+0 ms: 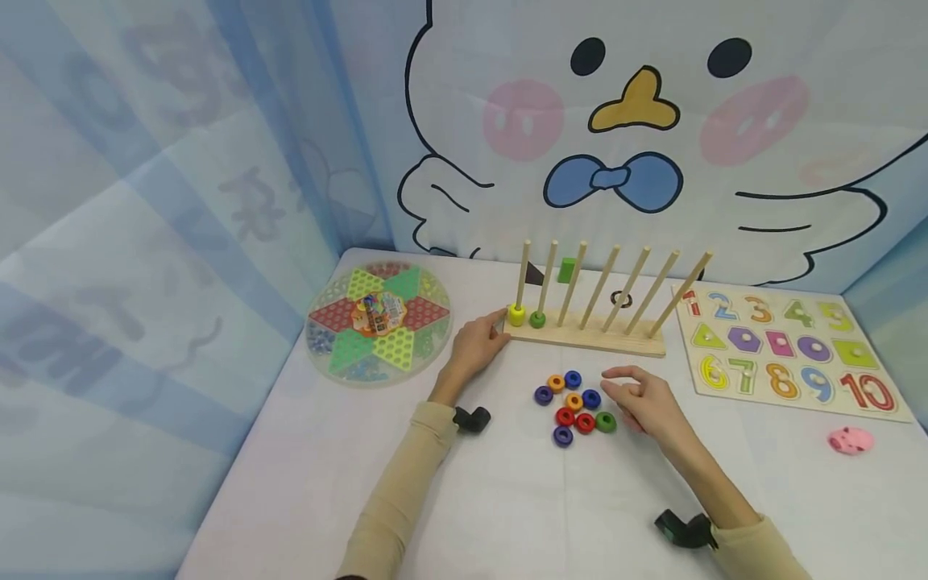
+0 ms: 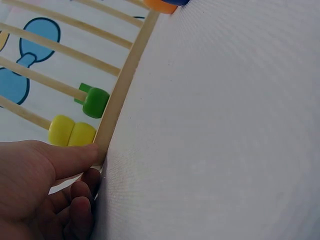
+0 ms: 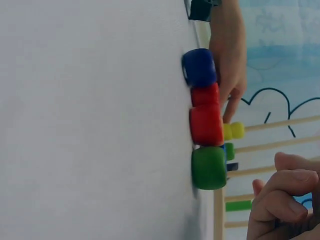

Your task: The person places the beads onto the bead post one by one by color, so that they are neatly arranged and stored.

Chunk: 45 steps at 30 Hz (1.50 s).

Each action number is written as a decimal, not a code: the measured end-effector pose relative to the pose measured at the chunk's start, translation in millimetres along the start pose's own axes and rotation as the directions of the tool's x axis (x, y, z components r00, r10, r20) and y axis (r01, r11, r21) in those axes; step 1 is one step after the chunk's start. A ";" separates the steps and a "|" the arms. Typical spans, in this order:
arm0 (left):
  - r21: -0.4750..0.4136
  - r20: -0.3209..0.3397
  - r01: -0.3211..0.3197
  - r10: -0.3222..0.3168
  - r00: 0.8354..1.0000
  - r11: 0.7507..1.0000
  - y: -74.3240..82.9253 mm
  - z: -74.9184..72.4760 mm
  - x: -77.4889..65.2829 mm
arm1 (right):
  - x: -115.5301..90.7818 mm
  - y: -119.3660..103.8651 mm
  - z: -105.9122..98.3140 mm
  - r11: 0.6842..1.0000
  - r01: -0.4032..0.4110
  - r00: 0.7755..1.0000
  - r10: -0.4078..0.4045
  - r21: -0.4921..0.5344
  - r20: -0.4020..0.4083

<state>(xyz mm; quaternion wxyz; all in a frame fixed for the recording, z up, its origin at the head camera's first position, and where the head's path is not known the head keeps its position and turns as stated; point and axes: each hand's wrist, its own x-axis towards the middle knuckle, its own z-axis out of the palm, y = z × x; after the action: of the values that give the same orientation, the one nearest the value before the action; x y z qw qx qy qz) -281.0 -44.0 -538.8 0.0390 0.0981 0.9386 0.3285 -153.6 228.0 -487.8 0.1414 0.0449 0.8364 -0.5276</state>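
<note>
A wooden peg rack [image 1: 583,334] with several upright rods stands on the table. Two yellow beads [image 2: 71,131] are stacked on its leftmost rod, and one green bead [image 1: 537,320] sits on the rod beside them. My left hand [image 1: 478,345] holds the base's left end, the thumb lying along its front edge. Loose beads in blue, orange, red, purple and green lie in a cluster before the rack, among them a green bead [image 1: 605,422] and a red bead [image 3: 206,125]. Just right of this cluster hovers my right hand [image 1: 645,400], fingers loosely bent, with nothing visible in them.
Left of the rack lies a round Chinese checkers board [image 1: 341,342]. A number-and-shape puzzle board [image 1: 732,383] is on the right, with a pink pig toy [image 1: 851,441] in front of it. Behind the rack is a green block [image 1: 567,270], near the printed curtain [image 1: 464,97].
</note>
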 end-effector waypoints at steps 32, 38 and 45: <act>0.012 0.008 0.032 -0.032 0.999 0.999 3.4 -0.4 -2.0 | 23.3 -103.5 -14.3 0.938 0.281 0.955 -0.295 -0.203 -0.041; 0.009 0.014 0.035 -0.035 0.999 0.999 4.3 -1.3 -2.4 | 42.9 -154.1 -14.7 0.906 0.355 0.914 -0.388 -0.230 -0.116; 0.002 0.003 0.016 -0.016 1.000 1.000 2.6 -0.9 -2.1 | 67.5 -182.1 -14.0 0.872 0.388 0.872 -0.452 -0.300 -0.186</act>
<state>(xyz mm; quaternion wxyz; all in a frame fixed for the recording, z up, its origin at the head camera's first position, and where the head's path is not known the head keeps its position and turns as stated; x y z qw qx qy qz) -278.7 -43.0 -536.4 0.0428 0.0910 0.9396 0.3273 -261.7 155.5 -342.8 -0.0795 -0.0915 0.8972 -0.4246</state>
